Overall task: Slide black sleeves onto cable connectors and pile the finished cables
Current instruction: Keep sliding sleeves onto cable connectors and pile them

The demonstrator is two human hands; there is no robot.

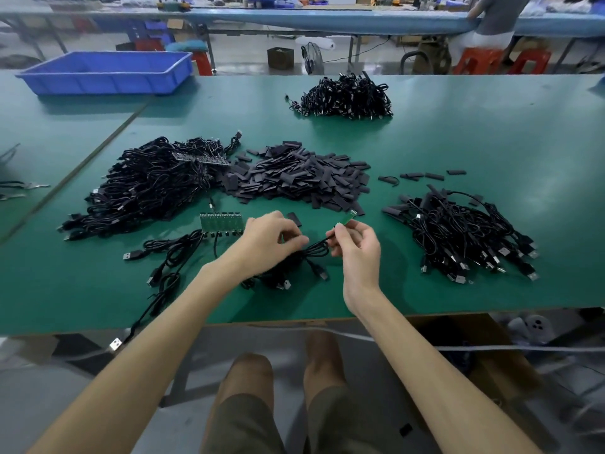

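The right grip (pixel 357 249) pinches a small green connector board (pixel 347 218) at the end of a black cable (pixel 316 249). The left grip (pixel 266 244) pinches the same cable just beside it. A pile of black sleeves (pixel 294 178) lies beyond both grips on the green surface (pixel 425 132), and a heap of cables (pixel 465 237) lies to the right of the right grip.

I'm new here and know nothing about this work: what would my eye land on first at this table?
The heap of flat black sleeves in the middle of the green table stands out, with a big cable pile to its left and a smaller cable pile to its right. Nearer the edge, the right hand pinches a small green circuit board at the end of a cable that the left hand grips.
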